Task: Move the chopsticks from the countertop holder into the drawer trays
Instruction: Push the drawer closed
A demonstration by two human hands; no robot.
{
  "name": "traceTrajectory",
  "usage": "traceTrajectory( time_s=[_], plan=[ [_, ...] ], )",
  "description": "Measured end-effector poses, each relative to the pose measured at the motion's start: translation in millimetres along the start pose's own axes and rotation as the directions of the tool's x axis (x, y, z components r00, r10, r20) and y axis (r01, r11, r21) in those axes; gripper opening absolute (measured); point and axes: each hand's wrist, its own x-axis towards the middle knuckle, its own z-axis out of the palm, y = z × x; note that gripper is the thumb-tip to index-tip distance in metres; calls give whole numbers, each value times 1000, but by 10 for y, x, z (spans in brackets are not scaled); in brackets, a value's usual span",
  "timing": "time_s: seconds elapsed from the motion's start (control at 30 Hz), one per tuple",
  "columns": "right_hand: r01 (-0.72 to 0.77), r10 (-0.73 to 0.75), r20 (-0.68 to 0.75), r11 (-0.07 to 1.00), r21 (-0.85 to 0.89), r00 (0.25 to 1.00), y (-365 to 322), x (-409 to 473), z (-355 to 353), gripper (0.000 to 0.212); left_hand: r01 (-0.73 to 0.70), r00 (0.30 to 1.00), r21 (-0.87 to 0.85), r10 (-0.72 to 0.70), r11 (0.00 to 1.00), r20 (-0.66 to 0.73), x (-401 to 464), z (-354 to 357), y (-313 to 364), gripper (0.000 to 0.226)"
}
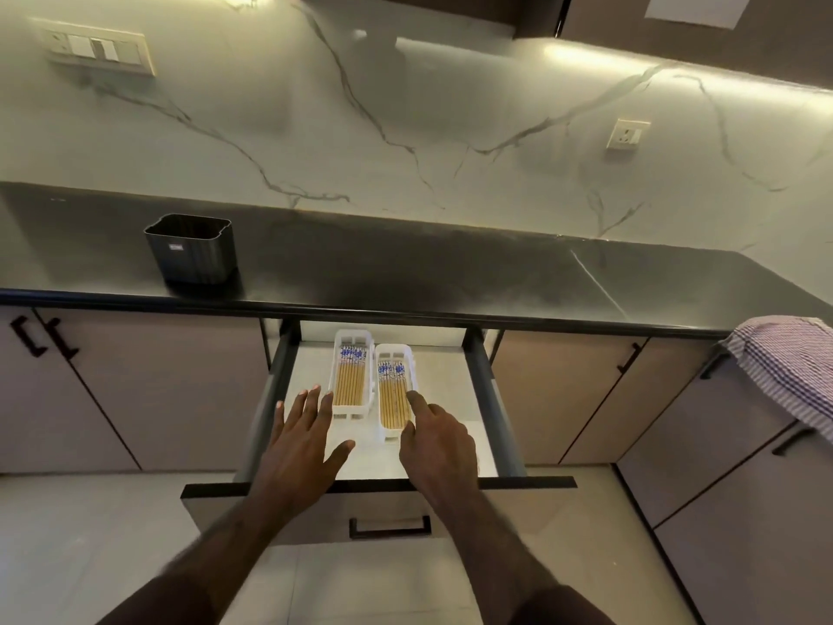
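The left hand is held flat, grip apart and empty, beside the left tray. The right hand is loosely spread, forefinger laid on the right tray. Two white trays of chopsticks are counted in one open drawer. One dark holder is noted on the counter.

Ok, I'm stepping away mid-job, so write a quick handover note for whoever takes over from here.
Left hand: open, empty, over the drawer floor beside the left tray.
Right hand: holds nothing; index finger on the right tray edge.
Chopsticks lie in both trays. The holder on the countertop shows none sticking out.
Done: transfer looks complete.
Left: possibly straighten the trays and close the drawer.
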Motion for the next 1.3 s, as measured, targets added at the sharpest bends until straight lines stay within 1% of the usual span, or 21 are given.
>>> traceTrajectory(
  time_s=[0.07,0.3,0.53,0.57,0.67,0.77,0.87,0.97,1.13,1.23,1.3],
  plan=[
    [-14,14,15,1000,-8,1000,8,-79,43,52,10,1000,12,-10,1000,11,-97,48,-49,80],
    [-47,48,62,999,-16,997,90,-344,269,48,50,996,-26,-47,998,77,-372,231,-180,83],
    [-39,39,154,999,-5,987,151,-584,605,34,75,981,1,-74,997,177,-675,517,-412,84],
    [-40,40,166,999,-4,985,158,-602,663,32,71,980,11,-72,997,185,-724,558,-440,85],
    [-50,54,214,998,-24,975,170,-646,827,28,71,978,6,-71,997,196,-859,676,-511,98],
    [-66,78,280,996,-52,957,194,-683,1019,26,99,973,14,-100,995,207,-970,793,-566,99],
    [-65,91,353,994,-85,931,245,-696,1207,26,137,972,-9,-133,991,192,-1023,875,-605,95],
    [-55,98,401,992,-117,911,318,-718,1392,27,158,978,-4,-156,987,136,-1035,905,-650,81],
    [-58,122,448,986,-155,886,402,-743,1631,23,159,984,21,-161,987,76,-979,997,-674,82],
    [-93,163,452,981,-173,877,433,-739,1724,30,176,981,20,-178,984,79,-920,1082,-680,84],
    [-109,184,454,976,-187,872,452,-747,1775,35,177,981,16,-178,984,78,-901,1122,-675,81]
  ],
)
